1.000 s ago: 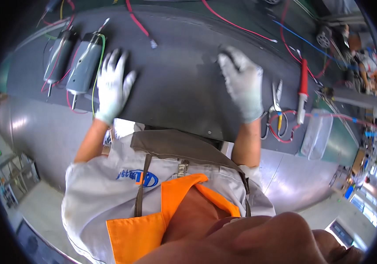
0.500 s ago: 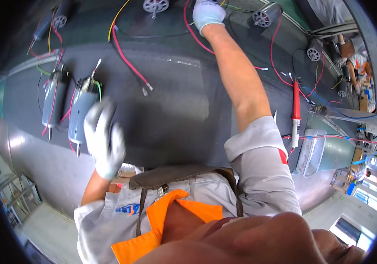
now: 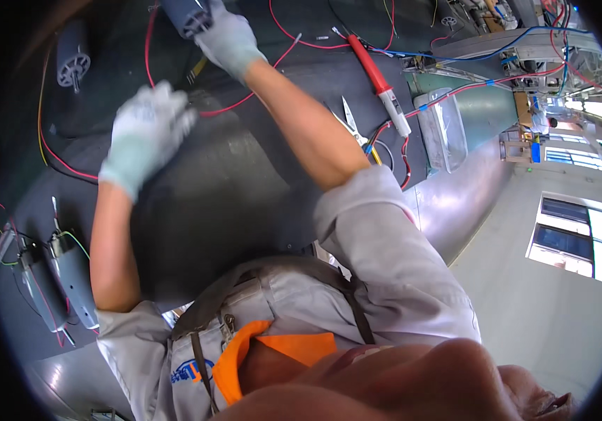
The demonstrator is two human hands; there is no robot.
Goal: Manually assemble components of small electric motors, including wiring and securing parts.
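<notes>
At the top of the head view, my right hand (image 3: 229, 41), in a white glove, has its fingers wrapped round the end of a grey cylindrical motor (image 3: 187, 15). The motor's far part is cut off by the picture's edge. My left hand (image 3: 145, 125), also gloved, hovers nearer to me over the dark mat (image 3: 209, 175). Its fingers are apart and slightly blurred, with nothing in them. Between and beyond the hands run red leads (image 3: 234, 109) and a yellow lead (image 3: 197, 68). Another grey motor (image 3: 73, 59) lies at the upper left, its shaft pointing toward me.
Two grey motors with wires, one of them a motor (image 3: 73, 277), lie at the lower left. To the right are a red-and-white pen-shaped tool (image 3: 378, 81), scissors (image 3: 350, 121) and a clear plastic tray (image 3: 443, 130). Red and blue cables (image 3: 483, 85) stretch across the right side.
My left hand has left the motors on the left and moved forward and inward. My right hand has shifted left and now grips a motor. The whole view has swung to the right.
</notes>
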